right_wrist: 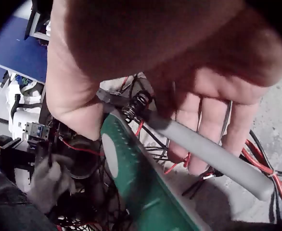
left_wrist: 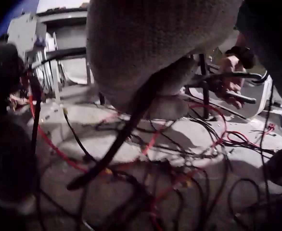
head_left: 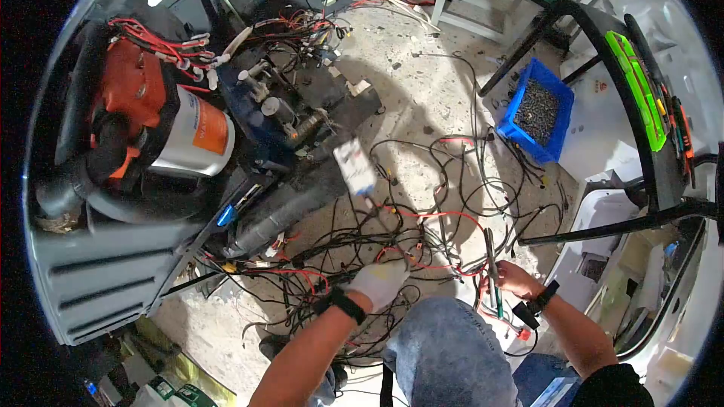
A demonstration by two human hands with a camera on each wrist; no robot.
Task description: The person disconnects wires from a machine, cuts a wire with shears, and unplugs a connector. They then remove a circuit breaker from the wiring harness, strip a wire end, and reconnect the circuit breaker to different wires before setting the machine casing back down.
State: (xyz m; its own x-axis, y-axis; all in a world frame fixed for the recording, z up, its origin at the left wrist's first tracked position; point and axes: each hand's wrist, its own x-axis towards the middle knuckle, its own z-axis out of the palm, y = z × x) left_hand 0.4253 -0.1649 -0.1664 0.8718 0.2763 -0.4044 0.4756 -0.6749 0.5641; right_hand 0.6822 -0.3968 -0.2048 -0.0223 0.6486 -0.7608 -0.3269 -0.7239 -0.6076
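My left hand (head_left: 379,284) wears a whitish knit glove. It grips a black cable (left_wrist: 126,130), whose cut end sticks out below the glove in the left wrist view. A white boxy electrical unit (head_left: 354,168) stands just beyond the glove, a cable at its lower end. My bare right hand (head_left: 519,280) holds a pair of pliers (right_wrist: 146,178) with one green handle, one grey handle and a coil spring between them. The fingers (right_wrist: 213,120) lie behind the grey handle. Tangled black and red wires (head_left: 339,245) spread beneath both hands.
A machine with an orange cover (head_left: 132,87) and silver cylinder stands at the left. At the right are a blue bin (head_left: 562,124) of small dark pieces, a black-framed stool (head_left: 641,105) with bright green trays, and a white tub (head_left: 599,215). Jeans-clad knees are close below.
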